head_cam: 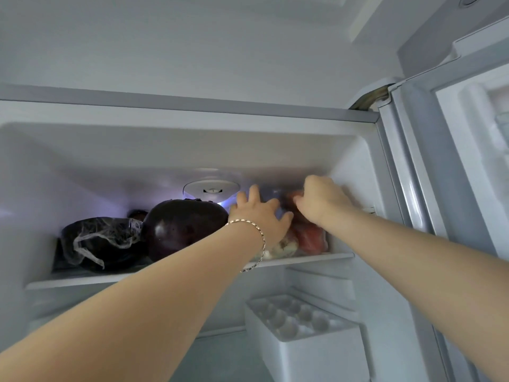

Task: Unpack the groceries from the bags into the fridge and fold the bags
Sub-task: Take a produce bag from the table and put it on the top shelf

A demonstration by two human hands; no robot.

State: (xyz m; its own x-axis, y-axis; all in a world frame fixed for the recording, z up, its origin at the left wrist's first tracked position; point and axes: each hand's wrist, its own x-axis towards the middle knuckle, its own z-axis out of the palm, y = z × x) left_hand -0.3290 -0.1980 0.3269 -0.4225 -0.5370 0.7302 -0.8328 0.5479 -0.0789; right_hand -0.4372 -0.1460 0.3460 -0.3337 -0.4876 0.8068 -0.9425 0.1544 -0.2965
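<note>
Both my arms reach up into the top shelf [325, 257] of the open fridge. My left hand [259, 216], with a chain bracelet at the wrist, lies with spread fingers against a clear plastic bag of reddish and pale produce [309, 239] at the shelf's right end. My right hand [321, 201] has its fingers curled round the top of that same bag, near the fridge's right wall. A large dark purple eggplant [181, 228] sits in the middle of the shelf. Left of it lies another dark item wrapped in crinkled clear plastic [99, 244].
A round white light fitting [210, 190] glows on the back wall above the eggplant. Below the shelf at the right stands a white egg tray [300, 318]. The open fridge door [468, 161] stands along the right edge.
</note>
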